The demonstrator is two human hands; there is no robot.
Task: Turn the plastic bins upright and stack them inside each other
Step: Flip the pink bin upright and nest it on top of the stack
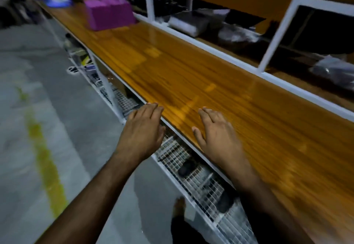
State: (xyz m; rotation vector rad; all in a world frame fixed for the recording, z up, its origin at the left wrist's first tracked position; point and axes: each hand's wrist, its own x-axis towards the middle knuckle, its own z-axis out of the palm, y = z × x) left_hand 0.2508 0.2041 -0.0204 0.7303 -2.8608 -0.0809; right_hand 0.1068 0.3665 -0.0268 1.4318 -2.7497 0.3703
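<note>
Purple plastic bins (109, 13) sit bottom-up, side by side, at the far left end of the long wooden worktop (220, 83); the picture is blurred, so their number is unclear. My left hand (142, 130) hovers palm down over the worktop's front edge, fingers straight, holding nothing. Beside it, my right hand (214, 132) is stretched flat over the wood, fingers spread, also holding nothing. Both hands are well short of the bins.
A white metal shelf frame (283, 27) rises behind the worktop, with dark bagged items (191, 23) on its shelves. Wire baskets (191, 163) hang under the front edge. Grey floor with a yellow line (44, 155) lies to the left. My foot (180, 207) shows below.
</note>
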